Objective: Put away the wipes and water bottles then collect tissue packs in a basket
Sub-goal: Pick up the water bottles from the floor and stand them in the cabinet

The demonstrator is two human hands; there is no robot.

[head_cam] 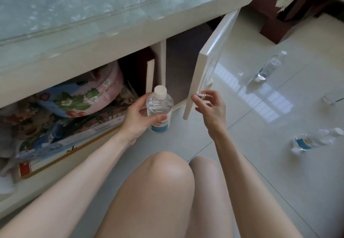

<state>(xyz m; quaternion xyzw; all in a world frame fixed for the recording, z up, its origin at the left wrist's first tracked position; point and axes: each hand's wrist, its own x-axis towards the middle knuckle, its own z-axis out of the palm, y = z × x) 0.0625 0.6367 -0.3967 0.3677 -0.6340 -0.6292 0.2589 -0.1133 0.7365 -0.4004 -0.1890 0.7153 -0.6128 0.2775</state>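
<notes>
1. Nearest me, the person's left hand (138, 118) has its grip wrapped round a clear plastic water bottle with a white cap and blue-edged label (160, 107). It is held upright just in front of the cabinet's bottom edge. The plastic looks smooth, so I'd judge it could slip as it gets tilted inward.
2. The right hand (212, 109) has its grip pinched on the small silvery knob (199, 94) of the white cabinet door (210, 55), which stands wide open. If that pinch loosens, the door may swing into the bottle or the wrist.
3. The dark compartment (182, 60) behind the door looks narrow. A bottle set close to its front lip might tip back out.
4. In the next bay, the pink floral fabric bundle (81, 98) bulges forward, and a knock could spill it.
5. Farther off, on the glossy white floor tiles (260, 163), a second clear bottle (316, 140) and a third clear bottle (269, 67) lie on their sides. They could roll, or end up underfoot.
</notes>
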